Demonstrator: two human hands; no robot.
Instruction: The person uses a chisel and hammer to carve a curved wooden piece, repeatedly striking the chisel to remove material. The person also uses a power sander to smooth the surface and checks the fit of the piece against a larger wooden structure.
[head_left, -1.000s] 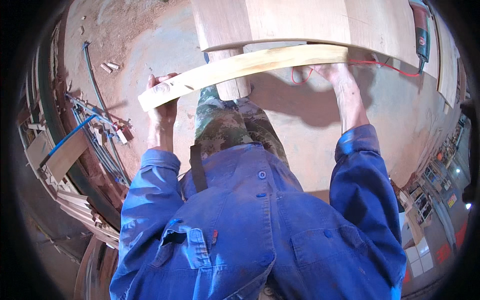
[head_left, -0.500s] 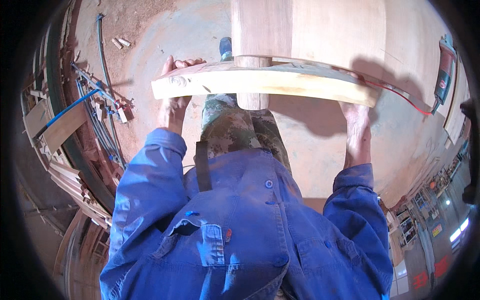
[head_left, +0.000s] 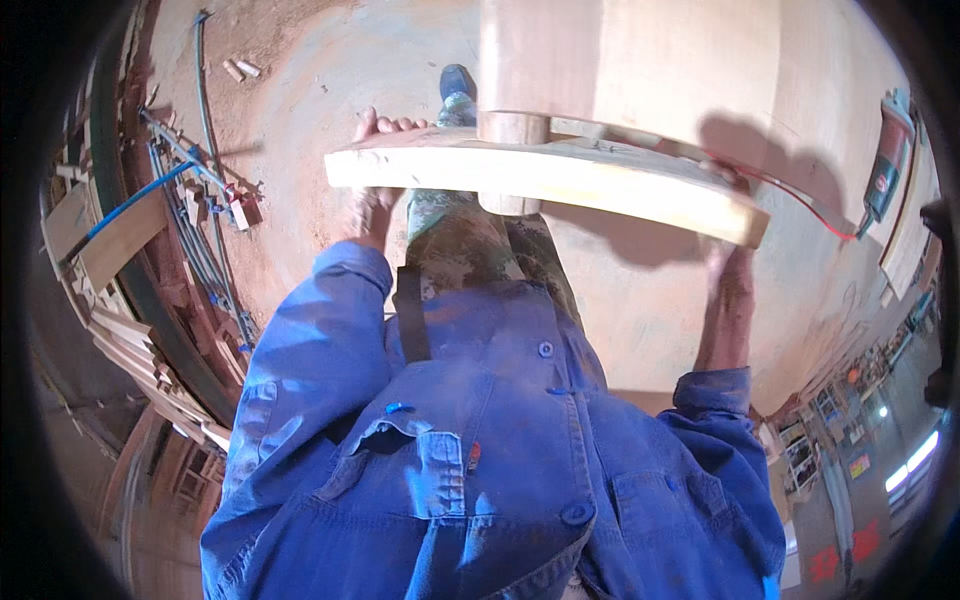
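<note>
A curved wooden piece (head_left: 590, 182) with a pale front edge spans the space before me, tilted down to the right. My left hand (head_left: 372, 208) grips its left end, fingers over the top and the rest below. At the other end, my right hand (head_left: 722, 262) is closed around the wood, its fingers largely hidden behind it. A short round wooden post (head_left: 512, 204) shows above and below the curved piece near its middle; how they join is hidden. Just beyond is a broad, pale wooden panel (head_left: 690, 60), which the post's upper part meets or overlaps.
A red-and-dark power tool (head_left: 886, 165) lies at the right, with a red cord (head_left: 805, 208) running toward the curved piece. Clamps with blue bars (head_left: 140, 212) and stacked boards (head_left: 125, 245) stand at the left. Two small wooden pegs (head_left: 241, 70) lie on the floor.
The curved piece has shifted slightly right and turned, its right end dropping toward me and its left end rising a little. Both hands moved with it.
</note>
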